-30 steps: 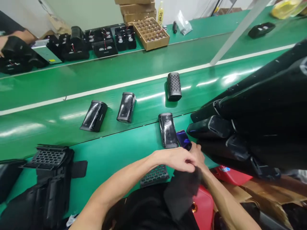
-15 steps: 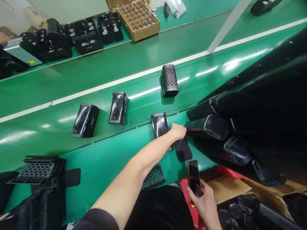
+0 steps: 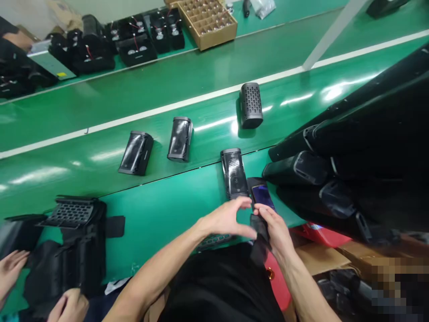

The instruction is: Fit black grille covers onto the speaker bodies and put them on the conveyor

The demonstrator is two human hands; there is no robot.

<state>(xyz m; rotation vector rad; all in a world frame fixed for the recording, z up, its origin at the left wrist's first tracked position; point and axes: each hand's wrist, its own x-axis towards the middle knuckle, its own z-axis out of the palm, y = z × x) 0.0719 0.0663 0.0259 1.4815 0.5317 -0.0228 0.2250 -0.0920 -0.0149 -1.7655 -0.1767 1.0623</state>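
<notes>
My right hand (image 3: pixel 275 228) grips a phone (image 3: pixel 263 197) with a lit bluish screen, together with a black cloth (image 3: pixel 258 241) that hangs under it. My left hand (image 3: pixel 228 219) is beside it, fingers curved and apart, thumb and forefinger close to the phone's lower end. A black speaker (image 3: pixel 233 173) lies just beyond both hands on the green bench. A black grille piece (image 3: pixel 214 241) sits under my left wrist, mostly hidden.
Three more speakers (image 3: pixel 136 153) (image 3: pixel 180 138) (image 3: pixel 251 105) lie on the green belt (image 3: pixel 100 147). Stacked black housings (image 3: pixel 351 147) fill the right. Grille parts (image 3: pixel 70 214) are at left, with another person's hands (image 3: pixel 13 268) by them. A cardboard tray (image 3: pixel 208 20) stands far back.
My left hand has pulled back from the black cloth near the speaker. My right hand has risen with the phone, and the two hands have come together; the cloth is now in my right hand.
</notes>
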